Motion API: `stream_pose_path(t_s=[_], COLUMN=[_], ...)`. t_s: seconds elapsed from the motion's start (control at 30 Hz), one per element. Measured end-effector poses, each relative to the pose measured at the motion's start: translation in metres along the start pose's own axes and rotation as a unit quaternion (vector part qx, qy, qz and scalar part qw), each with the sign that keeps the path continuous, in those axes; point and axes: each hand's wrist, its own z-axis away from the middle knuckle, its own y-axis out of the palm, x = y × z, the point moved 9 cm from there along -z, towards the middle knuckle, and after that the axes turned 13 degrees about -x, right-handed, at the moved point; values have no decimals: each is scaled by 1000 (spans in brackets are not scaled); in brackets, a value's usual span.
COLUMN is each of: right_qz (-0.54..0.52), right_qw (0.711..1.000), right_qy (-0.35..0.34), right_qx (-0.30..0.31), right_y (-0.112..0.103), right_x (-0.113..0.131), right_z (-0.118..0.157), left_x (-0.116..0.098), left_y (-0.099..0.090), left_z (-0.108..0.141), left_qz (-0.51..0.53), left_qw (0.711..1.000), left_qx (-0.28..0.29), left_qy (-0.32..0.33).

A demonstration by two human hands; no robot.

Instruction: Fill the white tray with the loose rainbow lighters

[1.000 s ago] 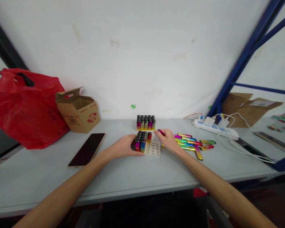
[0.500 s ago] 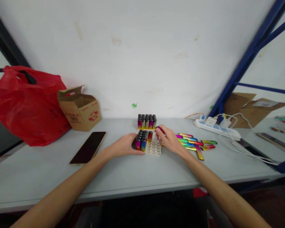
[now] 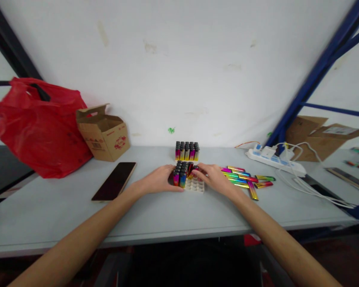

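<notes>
A white tray with round holes [image 3: 197, 186] lies on the table, its left part filled with upright lighters [image 3: 180, 175] with black tops and shiny multicoloured bodies. My left hand [image 3: 160, 179] curves around the tray's left end, thumb along the front and fingers behind, gripping it. In my right hand [image 3: 212, 177], a lighter [image 3: 195, 168] is pinched upright over the tray, beside a red-gold lighter [image 3: 190, 169] standing in it. Its lower end is partly hidden by my fingers. Just right of this hand lies a loose pile of metallic-coloured lighters [image 3: 242, 178].
Behind the tray, a block of upright lighters [image 3: 187, 151] stands near the wall. At left are a phone [image 3: 115, 181], an open cardboard box [image 3: 107, 139] and a red plastic bag [image 3: 44, 131]. A power strip [image 3: 275, 161] with white cables lies at right.
My right hand has moved slightly left and down, bringing its lighter next to those standing in the tray. My left hand keeps its place on the tray. The view has shifted slightly.
</notes>
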Motion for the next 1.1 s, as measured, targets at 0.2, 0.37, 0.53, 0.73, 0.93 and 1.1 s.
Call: stream_pose_path(t_s=[0.2, 0.37, 0.53, 0.73, 0.93, 1.1], right_qz=[101, 16, 87, 115, -135, -332], right_qw=[994, 999, 994, 992, 980, 898], right_qy=[-41, -8, 13, 25, 145, 261], right_qx=[2, 28, 63, 35, -16, -121], right_y=[7, -20, -49, -60, -68, -68], right_x=[6, -8, -33, -31, -50, -64], right_z=[-5, -3, 39, 76, 54, 30], left_x=[2, 2, 3, 7, 8, 8], left_y=[1, 2, 2, 4, 3, 3], left_z=[0, 0, -1, -1, -1, 0], left_qz=[-13, -13, -29, -31, -26, -17], left_qw=[1000, 1000, 999, 999, 1000, 1000], left_qx=[-2, 12, 13, 11, 7, 11], left_qy=[0, -12, -12, -9, -10, -21])
